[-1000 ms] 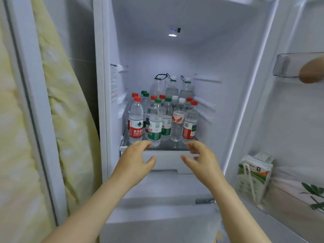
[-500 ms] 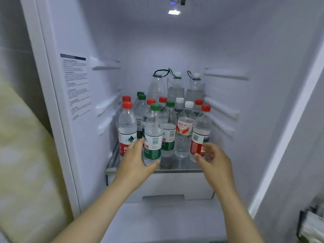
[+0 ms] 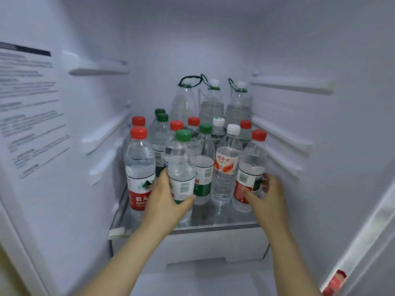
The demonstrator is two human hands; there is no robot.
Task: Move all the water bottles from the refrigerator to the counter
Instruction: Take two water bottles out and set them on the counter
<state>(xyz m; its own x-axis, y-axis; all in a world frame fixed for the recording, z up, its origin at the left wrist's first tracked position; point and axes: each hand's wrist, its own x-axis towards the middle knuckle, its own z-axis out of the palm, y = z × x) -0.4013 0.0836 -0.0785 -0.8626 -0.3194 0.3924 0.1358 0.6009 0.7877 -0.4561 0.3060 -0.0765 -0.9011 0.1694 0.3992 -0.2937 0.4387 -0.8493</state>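
Your left hand (image 3: pixel 164 201) grips the green-capped bottle (image 3: pixel 181 167) at the front edge of the glass shelf (image 3: pixel 213 228); your right hand (image 3: pixel 267 195) wraps the red-capped bottle (image 3: pixel 250 167) at its front right corner; other bottles (image 3: pixel 226 167) stand behind

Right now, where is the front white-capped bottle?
Head view, right of centre: the front white-capped bottle stands between a green-capped bottle and the red-capped bottle that the right hand grips.

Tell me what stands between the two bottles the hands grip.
Head view: a green-capped clear plastic bottle and a white-capped clear plastic bottle with an orange label.
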